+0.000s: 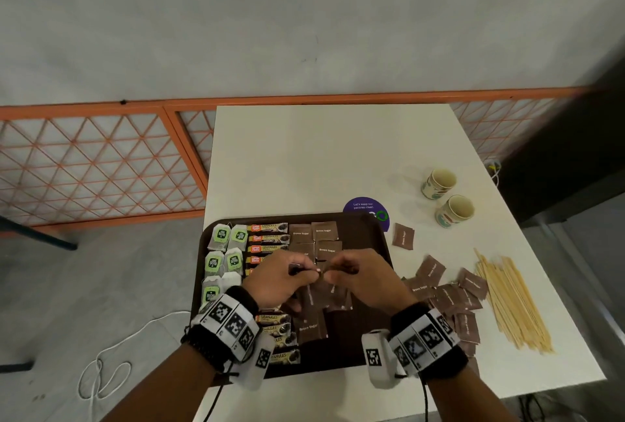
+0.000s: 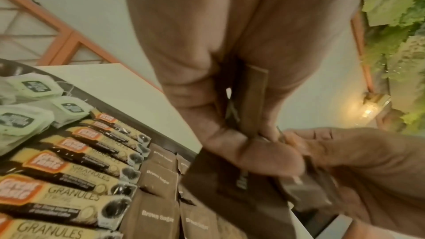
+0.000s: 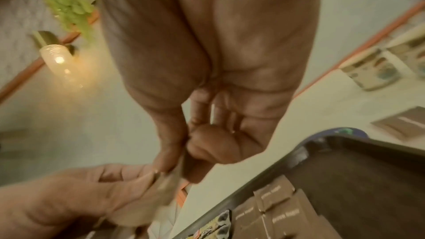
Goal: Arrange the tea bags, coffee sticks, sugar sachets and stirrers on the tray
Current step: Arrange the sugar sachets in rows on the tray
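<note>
Above the middle of the dark brown tray (image 1: 362,239), my left hand (image 1: 304,271) and right hand (image 1: 338,269) meet and pinch a small stack of brown sugar sachets (image 1: 324,272) between them. In the left wrist view the stack (image 2: 255,101) stands edge-on between the left thumb and fingers. On the tray, green-labelled tea bags (image 1: 223,252) fill the left column, with coffee sticks (image 1: 269,238) beside them and flat sugar sachets (image 1: 314,234) further right. More sachets (image 1: 449,296) lie loose on the table right of the tray. A heap of wooden stirrers (image 1: 510,303) lies beyond them.
Two patterned paper cups (image 1: 439,183) (image 1: 455,210) stand at the back right of the white table. A purple round sticker (image 1: 363,207) shows behind the tray. One sachet (image 1: 403,235) lies alone near it. A white cable (image 1: 101,374) trails on the floor at the left.
</note>
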